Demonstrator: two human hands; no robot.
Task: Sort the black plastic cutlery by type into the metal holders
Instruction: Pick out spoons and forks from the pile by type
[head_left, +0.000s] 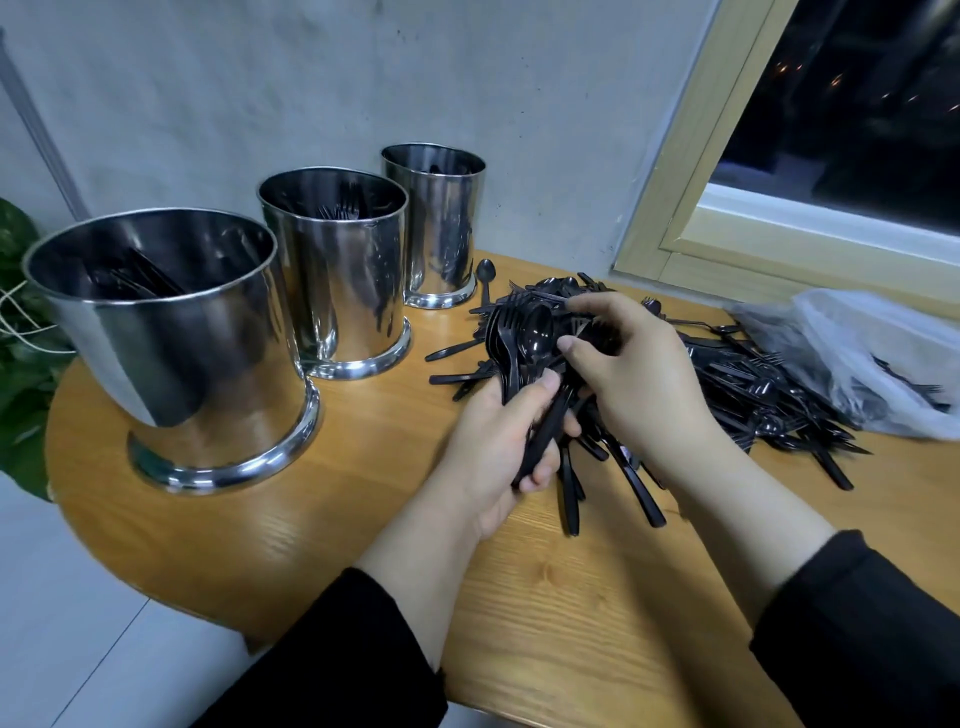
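Observation:
My left hand (498, 447) grips a bundle of black forks and spoons (524, 343) by the handles, heads pointing up and away. Just right of it, my right hand (639, 374) pinches a piece at the top of that bundle between thumb and fingers. A big pile of black plastic cutlery (769, 395) spreads over the wooden table (363, 493) beyond and right of my hands. Three shiny metal holders stand in a row on the left: a near holder (171, 338), a middle holder (337, 270) with forks inside, and a far holder (436, 223).
A single black spoon (485, 280) lies beside the far holder. A clear plastic bag (872, 353) with more cutlery sits at the right by the window frame (691, 208). Green leaves (21, 332) hang past the table's left edge. A grey wall stands behind the holders.

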